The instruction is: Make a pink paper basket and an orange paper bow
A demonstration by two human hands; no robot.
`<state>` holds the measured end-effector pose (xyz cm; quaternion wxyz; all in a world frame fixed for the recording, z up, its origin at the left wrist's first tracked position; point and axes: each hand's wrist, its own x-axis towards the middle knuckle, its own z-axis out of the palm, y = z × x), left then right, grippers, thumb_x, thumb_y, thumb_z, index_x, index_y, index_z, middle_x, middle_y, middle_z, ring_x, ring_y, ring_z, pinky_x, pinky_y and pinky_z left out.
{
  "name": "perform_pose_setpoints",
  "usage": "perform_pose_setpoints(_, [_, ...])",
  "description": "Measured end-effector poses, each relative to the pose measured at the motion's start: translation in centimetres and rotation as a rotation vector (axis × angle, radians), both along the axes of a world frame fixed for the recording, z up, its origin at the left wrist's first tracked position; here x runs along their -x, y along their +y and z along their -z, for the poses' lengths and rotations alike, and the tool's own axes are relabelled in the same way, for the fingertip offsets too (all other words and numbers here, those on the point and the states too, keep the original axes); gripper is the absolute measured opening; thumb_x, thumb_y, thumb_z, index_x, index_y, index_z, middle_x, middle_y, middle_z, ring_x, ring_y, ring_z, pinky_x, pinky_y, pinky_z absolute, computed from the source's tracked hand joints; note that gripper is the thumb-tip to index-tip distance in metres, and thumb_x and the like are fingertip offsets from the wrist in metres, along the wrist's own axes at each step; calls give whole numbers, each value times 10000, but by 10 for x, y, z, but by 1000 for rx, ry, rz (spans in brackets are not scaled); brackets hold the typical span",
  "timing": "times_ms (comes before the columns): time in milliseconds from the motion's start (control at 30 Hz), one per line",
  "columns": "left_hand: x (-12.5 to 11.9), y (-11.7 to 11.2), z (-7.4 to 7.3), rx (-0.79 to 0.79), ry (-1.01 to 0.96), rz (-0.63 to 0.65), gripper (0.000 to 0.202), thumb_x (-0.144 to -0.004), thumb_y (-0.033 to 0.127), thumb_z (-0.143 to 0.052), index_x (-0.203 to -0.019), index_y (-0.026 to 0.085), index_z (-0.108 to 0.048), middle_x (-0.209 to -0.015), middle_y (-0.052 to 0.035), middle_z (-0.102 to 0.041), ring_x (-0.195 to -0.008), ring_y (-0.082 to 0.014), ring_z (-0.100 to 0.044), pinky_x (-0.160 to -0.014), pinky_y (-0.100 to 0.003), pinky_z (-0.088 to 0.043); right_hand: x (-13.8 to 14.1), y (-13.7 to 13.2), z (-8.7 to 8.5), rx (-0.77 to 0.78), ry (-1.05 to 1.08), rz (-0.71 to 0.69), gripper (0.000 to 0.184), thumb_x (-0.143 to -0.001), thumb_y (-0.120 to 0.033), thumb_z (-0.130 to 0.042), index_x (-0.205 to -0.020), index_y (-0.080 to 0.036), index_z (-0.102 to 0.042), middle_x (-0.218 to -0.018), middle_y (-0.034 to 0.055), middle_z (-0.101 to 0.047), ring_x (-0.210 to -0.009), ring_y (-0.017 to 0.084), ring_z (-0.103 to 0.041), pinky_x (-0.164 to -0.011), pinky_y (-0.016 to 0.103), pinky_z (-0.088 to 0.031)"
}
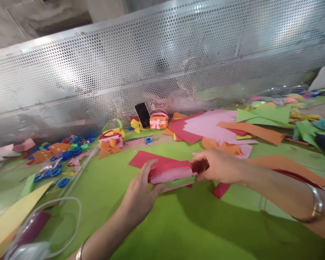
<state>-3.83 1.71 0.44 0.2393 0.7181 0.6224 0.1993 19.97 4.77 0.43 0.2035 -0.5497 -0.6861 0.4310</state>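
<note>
Both of my hands hold a folded pink and red paper piece [171,172] just above the green table cover [178,224]. My left hand [141,191] grips its left end, thumb below and fingers on top. My right hand [220,167] is closed on its right end, fingers curled around the edge. A red sheet [144,159] lies flat under and behind the folded piece. Another red scrap [221,189] pokes out beneath my right wrist, which wears a metal bangle [315,206].
Pink, red, orange and green sheets [219,126] are heaped at the back right. Small paper gift boxes [158,121] and a phone [142,115] stand by the perforated metal screen [162,65]. Blue rings and scraps [59,159] litter the left. A white cable [56,216] loops at the lower left.
</note>
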Motion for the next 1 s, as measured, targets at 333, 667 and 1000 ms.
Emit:
perform_pose_setpoints(333, [1,1,-1,10,-10,20,536,-817,271,-572,-1344,215,-491,-1163,-103,-658,-987,-283,-614,-870,-411,-474,11,-10,1,71,127,64,124,-567,-119,-699,-650,-209,-678,-689,-21,-710,-694,170,-637,-648,265,-464])
perform_pose_setpoints(667, [-1,3,-1,-20,-1,29,524,-800,203,-577,-1320,185,-509,-1150,-98,-664,-1006,-270,-615,-902,-400,-468,13,-11,7,38,222,62,195,-603,-105,-590,-752,-207,-666,-804,11,-745,-803,195,-687,-719,276,-500])
perform_pose_setpoints(1000, [-2,1,-2,-34,-40,29,519,-792,222,-583,-1307,191,-521,-1069,-94,-682,-963,-269,-623,-863,-402,-484,20,-20,3,-76,96,203,226,-689,-160,-661,-889,-232,-584,-750,-19,-744,-717,188,-676,-670,294,-471])
